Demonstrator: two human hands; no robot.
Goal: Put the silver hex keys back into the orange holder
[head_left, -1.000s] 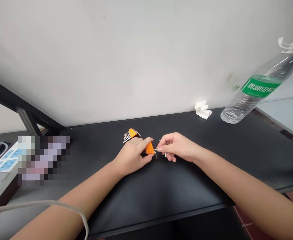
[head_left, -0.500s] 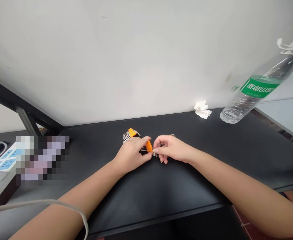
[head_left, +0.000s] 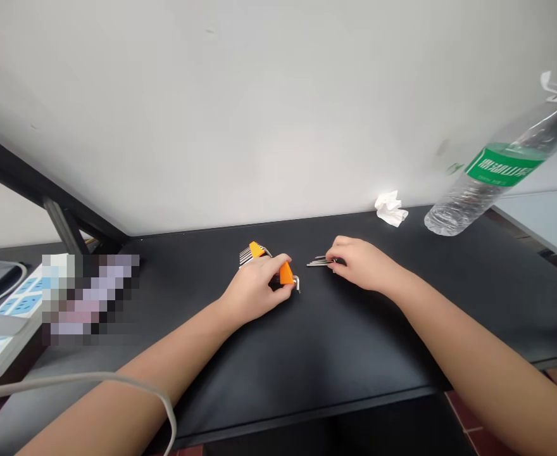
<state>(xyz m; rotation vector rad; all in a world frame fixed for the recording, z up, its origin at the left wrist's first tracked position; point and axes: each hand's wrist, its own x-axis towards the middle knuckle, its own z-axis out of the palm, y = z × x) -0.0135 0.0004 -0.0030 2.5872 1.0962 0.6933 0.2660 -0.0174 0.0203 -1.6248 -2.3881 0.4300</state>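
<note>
My left hand (head_left: pixel 259 286) is closed around an orange hex key holder (head_left: pixel 286 273), with the bent end of one hex key (head_left: pixel 297 282) sticking out on its right side. Just beyond that hand lies a second orange holder (head_left: pixel 256 249) filled with several silver hex keys (head_left: pixel 245 256). To the right, my right hand (head_left: pixel 354 259) is low over the black table, its fingertips pinched on loose hex keys (head_left: pixel 317 261). Their long ends point left; the bent ends are partly hidden by the fingers, so I cannot tell how many are gripped.
A crumpled white tissue (head_left: pixel 391 209) and a large plastic bottle with a green label (head_left: pixel 485 174) are at the back right of the black table (head_left: pixel 316 367). Power strips (head_left: pixel 19 304) stand at the left. A pale cable (head_left: pixel 93 378) crosses over my left forearm.
My right hand has left the orange holder and moved right to the loose hex keys. The left hand keeps hold of the holder, where a bent key end now shows clearly.
</note>
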